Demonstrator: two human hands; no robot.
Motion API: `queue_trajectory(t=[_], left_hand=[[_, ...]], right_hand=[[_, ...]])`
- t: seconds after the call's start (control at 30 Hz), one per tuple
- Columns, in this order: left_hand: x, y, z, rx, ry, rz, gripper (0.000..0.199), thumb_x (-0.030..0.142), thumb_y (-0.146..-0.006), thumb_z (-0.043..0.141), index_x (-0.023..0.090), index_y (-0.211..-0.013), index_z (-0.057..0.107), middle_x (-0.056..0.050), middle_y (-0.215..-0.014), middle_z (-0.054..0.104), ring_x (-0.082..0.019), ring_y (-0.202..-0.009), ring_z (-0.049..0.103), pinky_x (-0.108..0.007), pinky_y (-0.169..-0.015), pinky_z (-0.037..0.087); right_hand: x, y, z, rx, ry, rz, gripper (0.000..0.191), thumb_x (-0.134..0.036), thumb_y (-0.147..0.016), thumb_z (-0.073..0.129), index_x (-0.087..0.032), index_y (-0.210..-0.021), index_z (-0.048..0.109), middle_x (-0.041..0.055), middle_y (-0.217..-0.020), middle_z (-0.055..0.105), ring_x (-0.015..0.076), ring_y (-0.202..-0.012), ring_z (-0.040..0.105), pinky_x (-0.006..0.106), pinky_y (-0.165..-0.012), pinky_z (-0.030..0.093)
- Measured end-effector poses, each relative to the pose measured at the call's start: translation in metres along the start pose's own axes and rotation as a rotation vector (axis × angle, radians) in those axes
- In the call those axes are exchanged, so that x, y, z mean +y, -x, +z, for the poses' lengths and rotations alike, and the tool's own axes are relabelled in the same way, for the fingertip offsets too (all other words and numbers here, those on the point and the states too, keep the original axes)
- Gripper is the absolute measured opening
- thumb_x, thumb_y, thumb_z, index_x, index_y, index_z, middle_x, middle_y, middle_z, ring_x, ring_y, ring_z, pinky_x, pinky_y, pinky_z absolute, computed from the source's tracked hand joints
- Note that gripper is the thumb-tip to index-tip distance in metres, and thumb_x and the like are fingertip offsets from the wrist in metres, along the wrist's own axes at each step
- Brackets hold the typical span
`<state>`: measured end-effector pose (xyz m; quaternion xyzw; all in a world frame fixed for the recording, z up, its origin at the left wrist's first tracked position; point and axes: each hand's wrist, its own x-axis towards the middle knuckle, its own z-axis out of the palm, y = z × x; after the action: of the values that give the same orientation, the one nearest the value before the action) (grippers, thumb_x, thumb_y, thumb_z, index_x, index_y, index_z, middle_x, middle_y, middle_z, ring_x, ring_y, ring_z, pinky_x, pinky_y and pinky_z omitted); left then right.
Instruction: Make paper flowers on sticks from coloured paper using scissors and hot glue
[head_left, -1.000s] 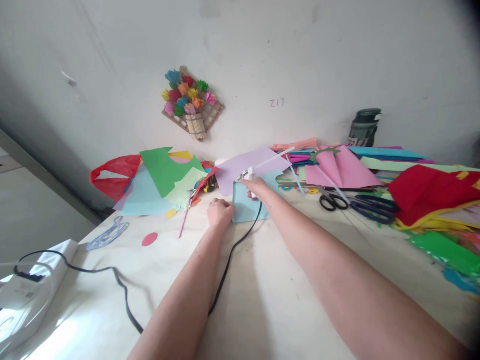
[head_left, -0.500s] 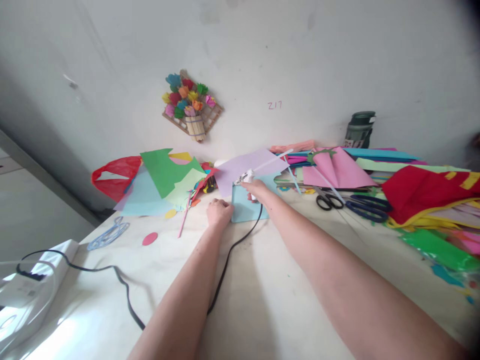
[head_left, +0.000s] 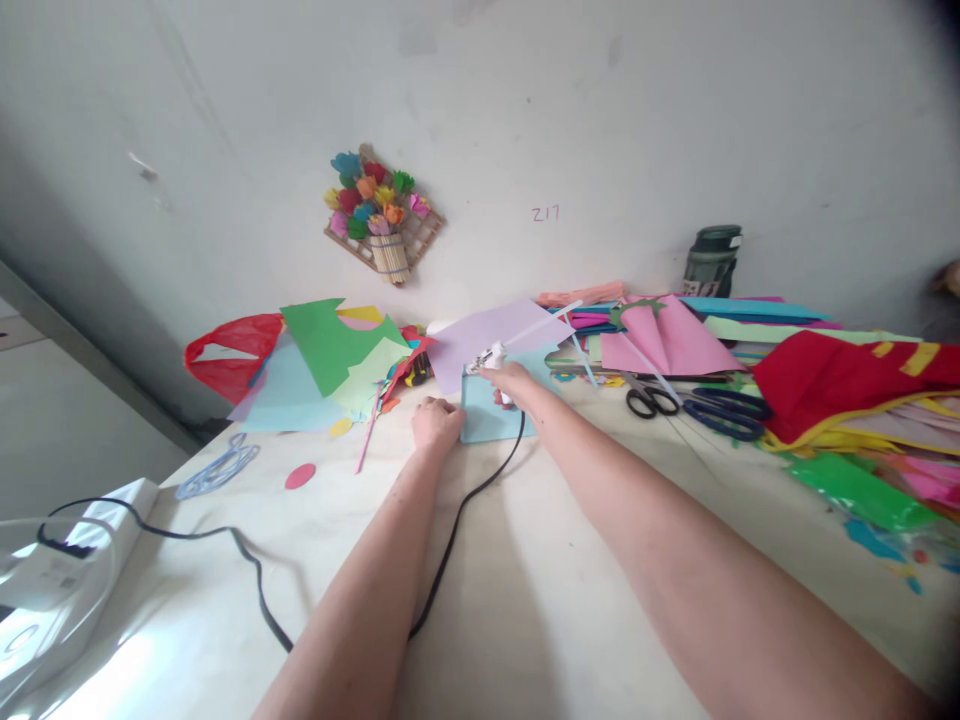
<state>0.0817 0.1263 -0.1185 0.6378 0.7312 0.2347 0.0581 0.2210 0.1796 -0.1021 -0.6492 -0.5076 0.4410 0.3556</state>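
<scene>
A white hot glue gun (head_left: 493, 354) is gripped in my right hand (head_left: 511, 382), its metal nozzle toward the left and a long translucent glue stick (head_left: 544, 325) poking out behind. The gun is over the far part of a light-blue card (head_left: 484, 420) lying on the table; whether the nozzle touches it I cannot tell. From the gun's handle a black cord (head_left: 480, 488) runs toward me under my left forearm. My left hand (head_left: 437, 424) lies with curled fingers at the card's left edge, fingertips against it. The right hand and forearm cover part of the card.
Behind the card lies lilac paper (head_left: 480, 335). To the right are black-handled scissors (head_left: 651, 402), dark-blue-handled scissors (head_left: 727, 412), pink paper (head_left: 667, 340) and red fabric (head_left: 832, 385). Leftward are a green sheet (head_left: 322, 350), a red paper circle (head_left: 300, 476) and a white power strip (head_left: 120, 510).
The view has shifted slightly, so things on the right appear a little further left. Both hands keep nearly the same place, and the glue gun stays over the card.
</scene>
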Motion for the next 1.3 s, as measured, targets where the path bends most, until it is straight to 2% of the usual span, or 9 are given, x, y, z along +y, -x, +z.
queue_trajectory(t=[0.5,1.3], left_hand=[[-0.002,-0.001,0.001,0.009,0.002,0.026,0.023,0.027,-0.063,0.047,0.018,-0.073,0.065,-0.009,-0.094,0.06,-0.022,-0.089,0.053,-0.028,-0.076,0.038],[-0.002,0.0,-0.002,0.002,-0.002,0.047,0.021,0.028,-0.063,0.049,0.018,-0.071,0.065,-0.009,-0.09,0.06,-0.021,-0.084,0.054,-0.026,-0.072,0.039]], right_hand=[[0.002,0.015,-0.001,-0.011,0.003,-0.007,0.041,-0.047,-0.069,0.058,-0.008,-0.083,0.056,-0.0018,-0.039,0.045,0.013,-0.035,0.048,0.023,-0.034,0.041],[0.01,0.038,-0.006,-0.046,-0.005,-0.001,0.041,-0.045,-0.066,0.061,-0.009,-0.083,0.056,-0.0021,-0.041,0.046,0.0118,-0.037,0.048,0.021,-0.035,0.04]])
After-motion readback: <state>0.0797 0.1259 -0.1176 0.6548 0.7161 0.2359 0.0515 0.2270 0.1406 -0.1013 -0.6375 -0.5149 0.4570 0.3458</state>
